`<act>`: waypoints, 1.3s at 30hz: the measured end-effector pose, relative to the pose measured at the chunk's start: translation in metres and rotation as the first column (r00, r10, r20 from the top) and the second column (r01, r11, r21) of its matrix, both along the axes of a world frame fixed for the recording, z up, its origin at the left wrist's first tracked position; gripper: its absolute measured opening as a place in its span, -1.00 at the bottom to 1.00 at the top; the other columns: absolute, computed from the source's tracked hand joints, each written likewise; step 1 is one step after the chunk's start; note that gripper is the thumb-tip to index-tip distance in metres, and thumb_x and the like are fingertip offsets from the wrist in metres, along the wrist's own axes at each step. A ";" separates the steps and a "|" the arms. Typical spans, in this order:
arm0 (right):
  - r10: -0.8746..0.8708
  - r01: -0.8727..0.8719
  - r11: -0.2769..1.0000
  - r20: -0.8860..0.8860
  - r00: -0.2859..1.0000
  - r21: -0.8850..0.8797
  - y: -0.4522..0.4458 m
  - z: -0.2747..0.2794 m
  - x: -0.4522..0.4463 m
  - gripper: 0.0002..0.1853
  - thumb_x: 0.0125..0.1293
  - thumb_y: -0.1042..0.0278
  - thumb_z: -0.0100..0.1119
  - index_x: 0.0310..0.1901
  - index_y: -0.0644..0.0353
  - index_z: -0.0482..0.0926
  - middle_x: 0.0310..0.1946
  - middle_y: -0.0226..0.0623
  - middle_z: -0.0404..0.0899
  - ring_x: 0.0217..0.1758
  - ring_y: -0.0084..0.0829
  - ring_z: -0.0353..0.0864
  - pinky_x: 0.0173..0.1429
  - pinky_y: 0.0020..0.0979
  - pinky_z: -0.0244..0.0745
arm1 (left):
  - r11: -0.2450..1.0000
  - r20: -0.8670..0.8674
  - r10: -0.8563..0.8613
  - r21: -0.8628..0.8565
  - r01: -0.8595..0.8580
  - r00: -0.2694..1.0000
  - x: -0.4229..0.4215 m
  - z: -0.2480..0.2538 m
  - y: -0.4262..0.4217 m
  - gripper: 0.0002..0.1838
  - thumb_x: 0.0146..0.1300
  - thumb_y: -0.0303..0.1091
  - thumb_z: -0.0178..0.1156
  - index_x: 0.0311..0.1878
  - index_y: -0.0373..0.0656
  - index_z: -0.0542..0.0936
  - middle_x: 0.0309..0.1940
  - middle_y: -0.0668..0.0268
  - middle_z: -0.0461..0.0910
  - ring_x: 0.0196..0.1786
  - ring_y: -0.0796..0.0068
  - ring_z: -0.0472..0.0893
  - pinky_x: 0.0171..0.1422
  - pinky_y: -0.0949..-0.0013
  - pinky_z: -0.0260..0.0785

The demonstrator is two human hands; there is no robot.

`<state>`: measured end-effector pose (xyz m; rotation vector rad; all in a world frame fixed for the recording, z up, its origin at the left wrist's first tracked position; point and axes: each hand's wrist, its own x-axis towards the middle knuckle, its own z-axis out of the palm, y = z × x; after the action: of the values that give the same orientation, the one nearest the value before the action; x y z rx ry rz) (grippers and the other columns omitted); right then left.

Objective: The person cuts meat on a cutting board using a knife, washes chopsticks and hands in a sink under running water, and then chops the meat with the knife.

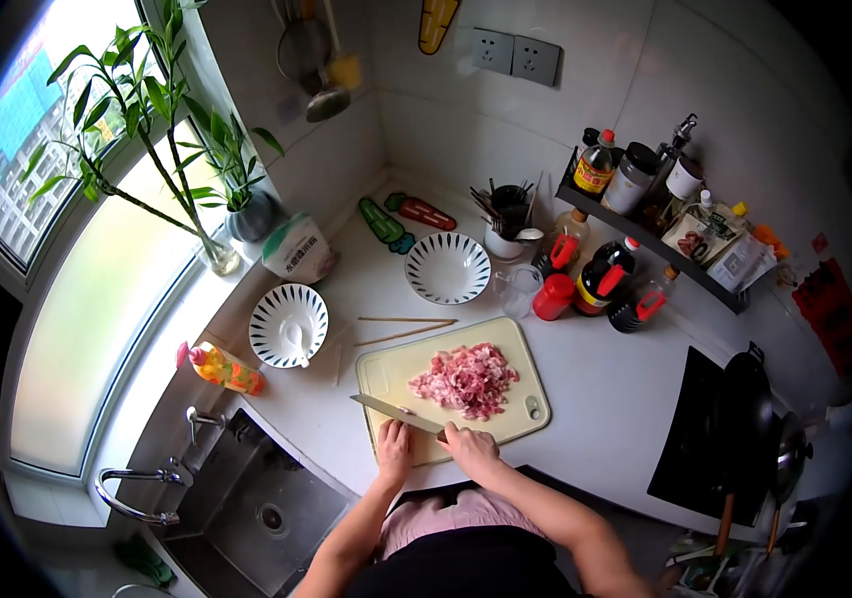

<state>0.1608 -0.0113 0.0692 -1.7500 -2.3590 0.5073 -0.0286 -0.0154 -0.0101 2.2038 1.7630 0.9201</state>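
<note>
A knife [393,410] lies across the lower left of the cream cutting board [381,374], its tip pointing left. My right hand [471,448] is closed around its handle. Just beside the blade, my left hand [395,450] rests at the board's lower left edge with fingers curled together and pressed down. What those fingers hold, if anything, is hidden. A small pale bit shows by the blade. Beyond the knife, a heap of chopped pink meat [466,381] covers the middle of the board.
Behind the board lie chopsticks [406,332], a patterned bowl [448,269] and another bowl [288,325] with a white spoon. Sauce bottles [605,277] stand back right below a shelf [650,237]. A sink [271,518] is at left, a black wok [745,419] at right.
</note>
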 end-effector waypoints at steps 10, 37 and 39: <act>-0.023 0.031 0.991 0.066 0.998 -0.133 -0.029 0.016 0.060 -0.64 0.37 0.01 0.17 -0.18 0.18 0.43 -0.56 -0.06 0.65 -0.44 -0.07 0.72 -0.37 -0.08 0.60 | 1.000 -0.027 0.001 -0.003 -0.001 1.000 0.001 0.005 0.000 -0.60 0.11 -0.52 0.20 0.07 -0.26 0.58 0.07 0.16 0.56 0.14 0.08 0.48 0.26 0.13 0.38; -0.266 0.263 0.964 -0.089 0.960 -0.043 -0.026 0.008 0.067 -0.56 0.31 -0.07 0.24 -0.32 0.21 0.44 -0.57 0.03 0.60 -0.45 0.12 0.64 -0.38 0.05 0.50 | 0.961 0.175 0.248 -0.168 -0.220 0.953 0.020 0.037 0.023 -0.61 0.06 -0.16 0.44 -0.25 -0.23 0.50 -0.35 0.11 0.52 -0.19 0.06 0.52 -0.07 0.08 0.38; -0.256 0.254 0.967 -0.102 0.961 -0.031 -0.023 0.008 0.067 -0.56 0.31 -0.06 0.24 -0.32 0.22 0.44 -0.58 0.02 0.59 -0.46 0.12 0.63 -0.39 0.04 0.50 | 0.960 0.067 0.242 -0.160 -0.229 0.968 0.021 0.039 0.020 -0.59 0.07 -0.14 0.44 -0.23 -0.22 0.50 -0.31 0.12 0.53 -0.19 0.07 0.51 -0.06 0.10 0.36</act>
<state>0.2276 -0.0344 0.0772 -1.9465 -2.0248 0.5645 -0.0080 0.0047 0.0290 1.8637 2.0130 0.8793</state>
